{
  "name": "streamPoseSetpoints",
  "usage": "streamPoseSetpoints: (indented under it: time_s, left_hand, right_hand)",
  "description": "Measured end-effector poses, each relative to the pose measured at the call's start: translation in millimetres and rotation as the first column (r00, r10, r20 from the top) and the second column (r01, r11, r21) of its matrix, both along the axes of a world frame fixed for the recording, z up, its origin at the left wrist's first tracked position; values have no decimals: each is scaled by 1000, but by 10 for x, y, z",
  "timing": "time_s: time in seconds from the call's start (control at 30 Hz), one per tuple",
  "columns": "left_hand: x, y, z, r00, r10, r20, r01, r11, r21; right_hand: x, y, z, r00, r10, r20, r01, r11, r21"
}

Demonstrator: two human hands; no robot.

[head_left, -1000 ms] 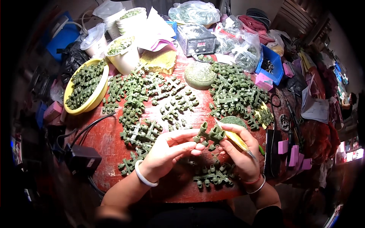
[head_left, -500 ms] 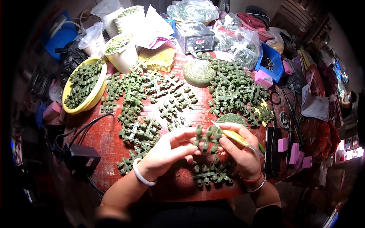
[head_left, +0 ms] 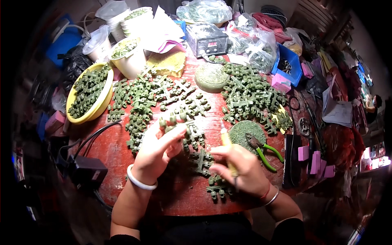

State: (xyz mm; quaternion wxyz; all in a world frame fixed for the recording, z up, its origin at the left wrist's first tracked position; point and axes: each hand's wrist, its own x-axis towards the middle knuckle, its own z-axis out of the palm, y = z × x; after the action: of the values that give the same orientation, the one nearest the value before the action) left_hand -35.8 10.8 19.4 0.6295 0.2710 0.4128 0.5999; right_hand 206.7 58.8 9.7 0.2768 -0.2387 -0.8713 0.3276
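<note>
The left hand (head_left: 153,157) has carried the dark-green knobbed branching piece (head_left: 173,118) toward ten o'clock; the right hand (head_left: 243,169), with a slim yellow tool (head_left: 225,138), shifted toward eight, baring green-handled metal pliers (head_left: 261,157).

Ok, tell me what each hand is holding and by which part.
The right hand grips a yellow tool around its middle. The left hand seems to hold a green piece by its near edge, though the exact spot is hidden.
</note>
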Motion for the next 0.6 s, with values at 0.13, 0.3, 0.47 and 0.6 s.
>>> streamPoseSetpoints:
  time_s: [0.13,0.3,0.47,0.6]
  left_hand:
    - [99,28,48,1000,19,2,-19,997,-77]
    - [5,-3,93,993,105,-54,-102,993,55]
    - [-417,129,-28,781,605,152,-621,777,101]
    - [-833,363,86,638,724,262,-767,627,138]
  right_hand:
    - [-123,-51,-68,990,83,114,-98,986,136]
    - [-38,-49,-87,992,23,121,-37,993,115]
    - [-13,-79,-7,997,-41,59,32,989,145]
    - [24,-107,-7,998,-10,67,2,992,124]
